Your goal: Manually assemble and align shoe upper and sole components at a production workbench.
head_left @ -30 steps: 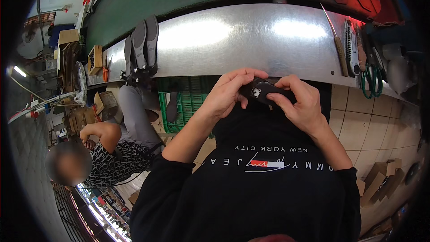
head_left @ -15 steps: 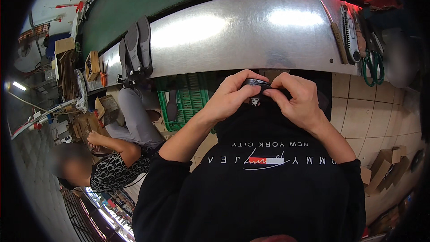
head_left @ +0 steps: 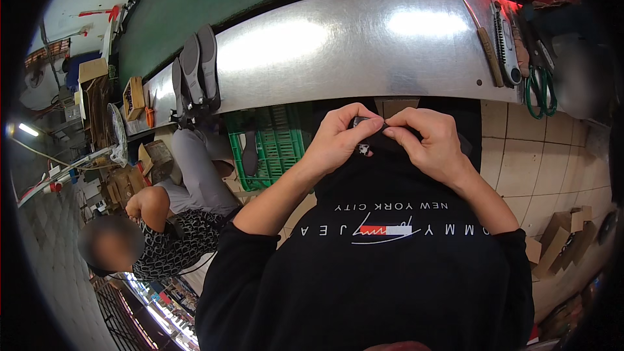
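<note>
Head view, at the far left: a co-worker (head_left: 175,247) in a patterned shirt and grey trousers sits beside the end of a shiny metal bench (head_left: 273,75), one arm bent. At that end stand a small wooden box (head_left: 134,99) and, just beside it, a tool with an orange handle (head_left: 150,117). Next along lies a group of dark grey soles (head_left: 190,68), set close together, their lower ends at the bench's near edge. Below that edge is a green plastic crate (head_left: 279,156) with a dark sole-shaped piece (head_left: 249,154) in it.

Toward the middle, in front of the bench and close to the wearer's black top (head_left: 390,292), the left hand (head_left: 338,143) is curled, thumb and forefinger pinching a dark piece (head_left: 357,121). A small black-and-white ornament (head_left: 364,149) shows just below these fingers. The right hand (head_left: 434,142) meets it, fingers bent, thumb and forefinger nipped on the dark piece's edge; the fingers hide much of its shape.

Farther right, on the bench, lie a wooden-handled awl (head_left: 489,55), a grey cutter (head_left: 509,52) and green-handled scissors (head_left: 541,94), side by side. An open cardboard box (head_left: 559,247) stands on the tiled floor (head_left: 520,162).
</note>
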Action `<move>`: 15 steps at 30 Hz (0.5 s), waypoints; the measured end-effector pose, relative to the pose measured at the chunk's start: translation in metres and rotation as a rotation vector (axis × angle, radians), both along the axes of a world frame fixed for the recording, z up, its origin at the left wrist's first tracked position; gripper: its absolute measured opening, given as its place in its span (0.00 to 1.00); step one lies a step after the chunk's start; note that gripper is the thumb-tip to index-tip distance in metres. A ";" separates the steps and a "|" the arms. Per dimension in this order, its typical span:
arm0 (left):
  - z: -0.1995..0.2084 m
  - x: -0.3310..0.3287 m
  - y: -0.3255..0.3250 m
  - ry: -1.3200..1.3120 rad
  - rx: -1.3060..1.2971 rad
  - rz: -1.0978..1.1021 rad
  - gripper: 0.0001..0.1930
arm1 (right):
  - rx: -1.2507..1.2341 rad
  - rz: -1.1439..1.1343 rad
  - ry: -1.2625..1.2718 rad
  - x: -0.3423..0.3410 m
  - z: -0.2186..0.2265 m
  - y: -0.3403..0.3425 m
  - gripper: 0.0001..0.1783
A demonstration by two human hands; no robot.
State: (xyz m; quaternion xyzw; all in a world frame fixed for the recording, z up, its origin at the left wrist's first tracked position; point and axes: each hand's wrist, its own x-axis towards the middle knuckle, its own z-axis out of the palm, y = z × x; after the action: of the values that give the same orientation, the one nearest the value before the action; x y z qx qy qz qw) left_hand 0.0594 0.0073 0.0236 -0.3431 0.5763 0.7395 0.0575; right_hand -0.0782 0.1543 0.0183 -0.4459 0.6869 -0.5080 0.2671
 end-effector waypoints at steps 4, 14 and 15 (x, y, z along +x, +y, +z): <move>0.005 -0.004 0.005 0.074 -0.214 -0.029 0.09 | 0.074 0.033 -0.330 -0.010 0.003 -0.003 0.05; 0.026 0.021 -0.040 0.158 0.041 0.373 0.11 | -0.262 -0.464 0.539 -0.097 0.022 -0.015 0.10; 0.022 0.028 -0.050 0.167 0.036 0.377 0.11 | -0.153 -0.499 0.636 -0.115 0.020 -0.012 0.12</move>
State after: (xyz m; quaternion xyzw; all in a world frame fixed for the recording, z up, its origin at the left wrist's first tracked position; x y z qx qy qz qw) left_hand 0.0872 -0.0432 0.0458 -0.3810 0.4913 0.7734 -0.1236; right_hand -0.1933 0.1424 0.0381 -0.4190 0.7826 -0.4434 -0.1239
